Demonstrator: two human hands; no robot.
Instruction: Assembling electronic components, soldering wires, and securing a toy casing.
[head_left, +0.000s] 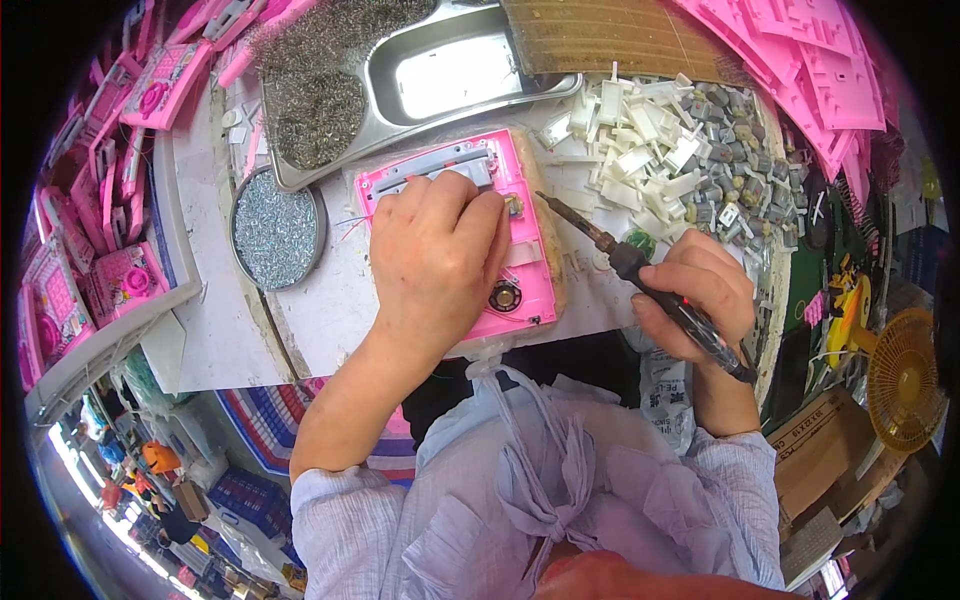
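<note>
In front of me lies a pink plastic toy housing (536, 275), open side up, on a pale padded block (550, 235). A grey plastic strip (465, 160) crosses its far end, and a round speaker (505, 295) sits near its close end. My left hand (440, 255) bends over the housing with its fingers curled together. Its fingertips, and anything between them, are hidden. My right hand (705, 290) is wrapped round the black handle of a soldering iron (650, 275). The iron's tip points up and left, close to the housing's right edge.
A round dish of small screws (278, 230) stands left of the housing. Behind are a metal tray (440, 110) and a heap of dark springs (320, 100). White plastic parts (640, 150) and small motors (740, 160) lie right. Pink housings (80, 250) fill the left; a fan (905, 380) stands right.
</note>
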